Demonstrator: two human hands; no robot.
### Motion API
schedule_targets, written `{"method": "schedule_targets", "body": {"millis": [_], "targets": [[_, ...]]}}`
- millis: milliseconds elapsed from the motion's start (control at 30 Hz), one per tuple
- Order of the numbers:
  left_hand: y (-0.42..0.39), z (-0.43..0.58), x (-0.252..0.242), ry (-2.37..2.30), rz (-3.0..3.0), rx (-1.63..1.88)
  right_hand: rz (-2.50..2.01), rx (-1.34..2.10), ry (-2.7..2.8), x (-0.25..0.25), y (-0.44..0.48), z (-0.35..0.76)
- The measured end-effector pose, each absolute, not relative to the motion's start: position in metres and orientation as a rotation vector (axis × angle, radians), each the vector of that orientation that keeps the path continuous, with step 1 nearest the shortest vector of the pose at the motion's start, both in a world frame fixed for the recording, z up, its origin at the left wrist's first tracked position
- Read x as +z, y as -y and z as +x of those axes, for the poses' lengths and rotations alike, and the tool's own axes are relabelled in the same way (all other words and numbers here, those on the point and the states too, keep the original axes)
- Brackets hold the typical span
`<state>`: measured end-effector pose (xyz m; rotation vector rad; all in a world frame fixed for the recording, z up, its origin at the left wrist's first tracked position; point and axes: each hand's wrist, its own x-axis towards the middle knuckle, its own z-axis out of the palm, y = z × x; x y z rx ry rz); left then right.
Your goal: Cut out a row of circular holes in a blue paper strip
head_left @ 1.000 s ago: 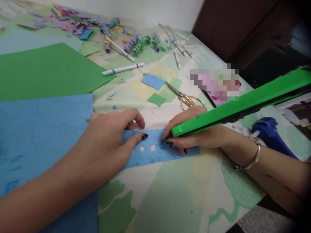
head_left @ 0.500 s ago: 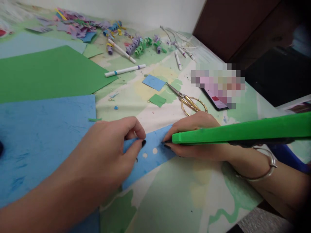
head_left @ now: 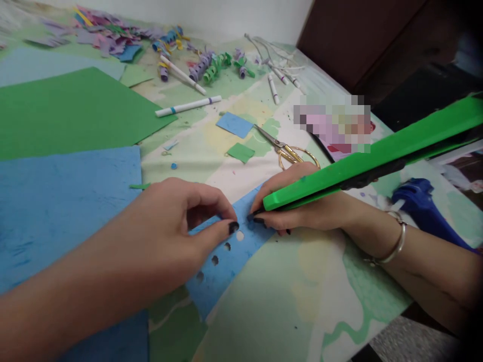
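A narrow blue paper strip [head_left: 222, 276] lies at a slant on the table, with a row of several small round holes, some showing dark and one pale. Thumb and index finger of my left hand [head_left: 188, 216] close together on its upper edge, the thumb beside the holes. My right hand [head_left: 307, 213] grips a long green utility knife [head_left: 332, 171] with a black underside, its handle slanting up to the right. The knife's dark tip sits between my fingertips, close to the strip's right part; the blade itself is mostly hidden. Gold-handled scissors [head_left: 285, 150] rest just behind that hand.
To the left lie a large blue sheet [head_left: 71, 201] and a green sheet [head_left: 75, 110]. White markers [head_left: 188, 106], curled paper rolls [head_left: 217, 68] and a heap of scraps [head_left: 113, 35] sit farther back. A phone [head_left: 320, 141] and a dark blue tool [head_left: 426, 201] are on the right.
The strip has turned and now slants more steeply, showing more holes. My left hand has shifted slightly right along it. The knife's rear end has swung upward in my right hand.
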<state>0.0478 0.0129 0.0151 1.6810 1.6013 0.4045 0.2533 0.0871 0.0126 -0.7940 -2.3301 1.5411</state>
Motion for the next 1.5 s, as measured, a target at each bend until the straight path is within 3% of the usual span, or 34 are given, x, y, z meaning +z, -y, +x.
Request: {"method": "schedule_targets", "body": {"millis": [667,900,1267,1500], "targets": [[-0.015,0.048,0.011,-1.654,1.811,0.378,-0.823,1.390,2.403,0.013,-0.086,0.255],[0.004,0.055,0.009,-1.685,1.779,0.467,-0.677,1.088,2.594,0.015,-0.085,0.259],[-0.013,0.055,0.017,-1.633,1.814,0.401,-0.724,1.551,2.409,0.011,-0.092,0.257],[-0.016,0.059,0.015,-1.659,1.853,0.407,-0.707,1.354,2.508,0.013,-0.089,0.256]]}}
